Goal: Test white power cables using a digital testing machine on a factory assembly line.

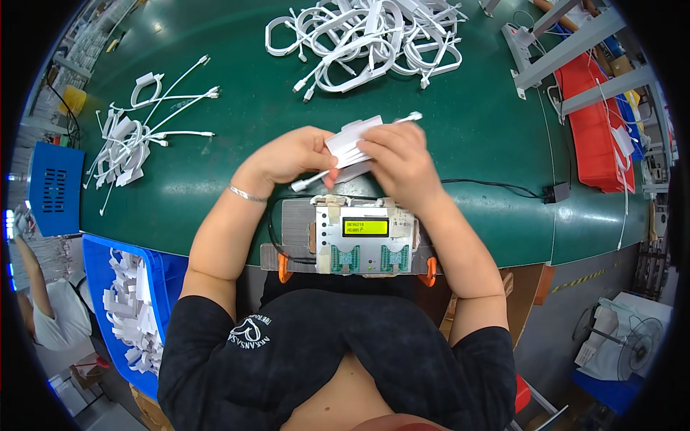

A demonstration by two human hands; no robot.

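Note:
Over the bench, in front of my chest, my left hand (298, 154) pinches a white cable (351, 147) folded into a flat bundle with a pale wrap around it. My right hand (404, 161) grips the bundle's other side, its fingers bent over the top and slightly blurred. One plug end sticks out at lower left, below my left hand, and another pokes out at upper right, past my right fingers. Just below both hands sits a cable tester (366, 237) with a lit yellow-green display, two green circuit boards and orange clamps at its lower corners.
A big heap of white cables (370, 43) lies at the far middle of the green bench (237, 93). Wrapped cables (126, 147) lie to the left. A blue bin (162, 287) full of white bundles stands at lower left; a red bin (593, 136) is at right. A person works far left.

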